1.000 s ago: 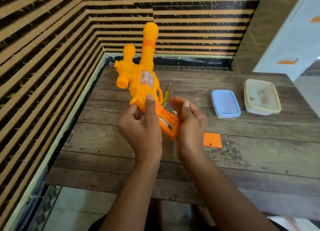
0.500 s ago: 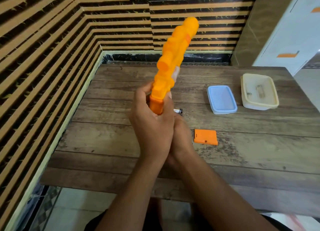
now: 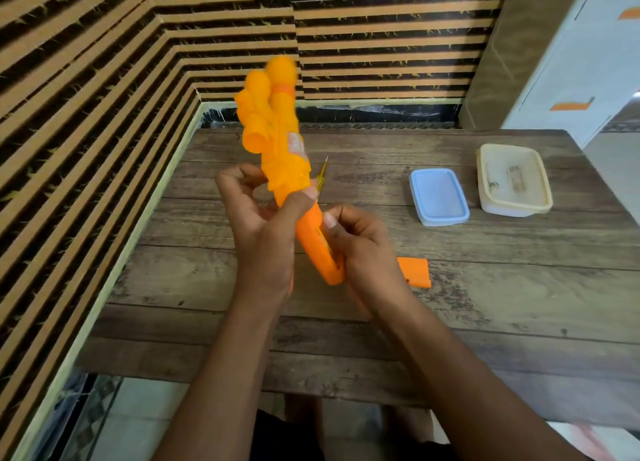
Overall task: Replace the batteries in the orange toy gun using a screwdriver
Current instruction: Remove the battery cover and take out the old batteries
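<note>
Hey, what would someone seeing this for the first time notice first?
The orange toy gun, raised above the wooden table with its barrel toward the striped wall: the left hand grips its middle, the right hand its handle. Then the loose orange cover lying on the table just right of the hands, and farther right a blue lid beside a cream container.

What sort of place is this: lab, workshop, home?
Probably a home, not a lab: worn plank table in a corner of striped wall panelling, blue plastic box and cream plastic box on it, white cabinet alongside.
</note>
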A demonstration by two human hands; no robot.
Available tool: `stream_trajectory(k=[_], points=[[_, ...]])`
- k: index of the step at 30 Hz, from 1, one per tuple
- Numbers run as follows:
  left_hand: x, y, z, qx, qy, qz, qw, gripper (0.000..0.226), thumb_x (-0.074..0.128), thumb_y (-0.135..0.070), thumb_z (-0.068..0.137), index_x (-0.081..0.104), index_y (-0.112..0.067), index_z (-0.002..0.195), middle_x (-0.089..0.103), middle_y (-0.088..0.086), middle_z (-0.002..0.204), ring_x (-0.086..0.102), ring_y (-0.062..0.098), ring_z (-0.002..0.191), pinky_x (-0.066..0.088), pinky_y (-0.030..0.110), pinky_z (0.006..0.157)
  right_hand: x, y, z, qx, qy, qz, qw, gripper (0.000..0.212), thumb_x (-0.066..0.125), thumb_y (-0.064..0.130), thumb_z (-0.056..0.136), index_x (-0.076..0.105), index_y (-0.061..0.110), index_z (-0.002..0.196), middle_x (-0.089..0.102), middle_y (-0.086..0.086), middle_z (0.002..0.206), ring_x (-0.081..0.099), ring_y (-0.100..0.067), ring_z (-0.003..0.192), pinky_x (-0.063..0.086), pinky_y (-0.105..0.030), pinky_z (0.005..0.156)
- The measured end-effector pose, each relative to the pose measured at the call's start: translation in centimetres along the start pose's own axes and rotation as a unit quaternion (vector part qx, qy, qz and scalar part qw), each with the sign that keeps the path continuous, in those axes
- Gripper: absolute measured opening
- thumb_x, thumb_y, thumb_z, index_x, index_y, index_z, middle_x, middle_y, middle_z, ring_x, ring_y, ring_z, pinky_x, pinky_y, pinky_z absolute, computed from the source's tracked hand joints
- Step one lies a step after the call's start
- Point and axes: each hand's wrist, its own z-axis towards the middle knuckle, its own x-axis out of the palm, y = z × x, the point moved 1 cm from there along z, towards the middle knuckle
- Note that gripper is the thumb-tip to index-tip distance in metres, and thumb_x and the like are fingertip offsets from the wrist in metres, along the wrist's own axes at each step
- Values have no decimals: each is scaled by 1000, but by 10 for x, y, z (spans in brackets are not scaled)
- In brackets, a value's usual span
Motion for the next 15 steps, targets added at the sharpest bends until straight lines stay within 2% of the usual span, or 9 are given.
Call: stream_trajectory(k=[2,4,7,9,12,13,15], points=[[0,-1,0,-17,4,-21,1000,66,81,-13,71,45,-15,127,59,15,132,64,30,114,59,53,94,-1,-1,1,5,6,-3,1000,30,59,29,96,64,2,84,54,-17,74,48,-27,70,40,-44,65],[0,-4,0,-54,-3,-62,997,80,81,-9,72,42,-9,142,57,19,141,62,30,118,59,44,91,-3,-1,2,-5,14,-17,1000,32,59,29,97,64,-1,88,56,-18,76,49,-29,73,41,-49,70],[3,-7,-1,-85,-17,-90,992,89,83,-9,73,39,-9,150,64,6,125,65,26,108,58,35,81,-4,1,2,-39,17,-67,997,28,58,25,99,68,0,89,60,-24,76,55,-27,72,43,-44,71],[6,-8,-3,-77,-22,-78,994,85,80,-10,78,35,-14,150,67,1,118,69,23,102,58,36,82,-4,1,2,-45,29,-80,995,28,58,24,99,68,0,90,61,-31,80,57,-29,72,44,-43,70],[6,-8,-3,-22,-8,8,1000,82,77,-16,88,28,-21,153,64,5,125,68,24,106,60,37,86,-3,0,2,-32,24,-64,997,33,57,26,101,67,-2,88,58,-37,81,58,-38,69,49,-49,70],[6,-8,-2,2,0,43,999,84,77,-20,90,26,-23,156,61,7,132,67,26,110,61,43,88,-1,-1,1,-22,17,-53,998,36,56,28,102,66,-3,86,58,-37,79,57,-43,69,52,-55,71],[5,-3,1,51,25,116,992,88,78,-30,91,24,-25,161,51,18,149,60,39,128,55,58,99,4,-2,-4,18,-11,17,1000,39,52,27,107,67,2,81,62,-27,75,58,-38,68,55,-49,78]])
